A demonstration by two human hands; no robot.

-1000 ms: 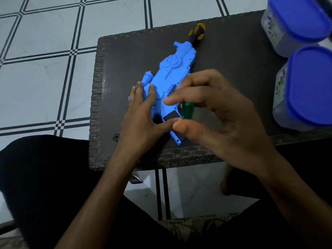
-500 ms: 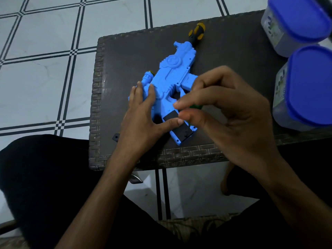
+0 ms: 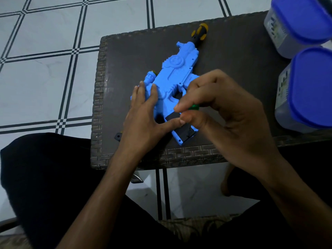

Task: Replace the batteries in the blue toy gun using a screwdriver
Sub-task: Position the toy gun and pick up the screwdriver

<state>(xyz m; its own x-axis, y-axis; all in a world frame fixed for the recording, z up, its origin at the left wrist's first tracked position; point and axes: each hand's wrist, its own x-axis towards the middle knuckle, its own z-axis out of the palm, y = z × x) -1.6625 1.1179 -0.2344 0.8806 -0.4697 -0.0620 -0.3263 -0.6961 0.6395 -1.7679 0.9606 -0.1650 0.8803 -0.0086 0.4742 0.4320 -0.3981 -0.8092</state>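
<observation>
Lying flat on the dark woven-edged counter [image 3: 125,97], the ribbed blue plastic toy gun [image 3: 172,76] is pressed down by the left hand [image 3: 143,119], fingers spread. The right hand [image 3: 222,115] pinches a small green battery [image 3: 194,107], mostly hidden. A yellow-and-black screwdriver handle [image 3: 199,32] pokes out beyond the muzzle.

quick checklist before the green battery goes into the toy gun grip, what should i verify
1. Blue toy gun lying flat on the wicker table: ok.
2. Left hand steadying the gun, fingers flat on its body and thumb at the grip: ok.
3. Green battery pinched in the right hand just beside the grip: ok.
4. Battery compartment open, dark cavity showing: ok.
5. Battery polarity against the compartment marks: cannot tell, fingers hide most of it.
6. Compartment cover set aside near the table's front edge, by the left wrist: looks ok; screwdriver lies beyond the muzzle.
</observation>
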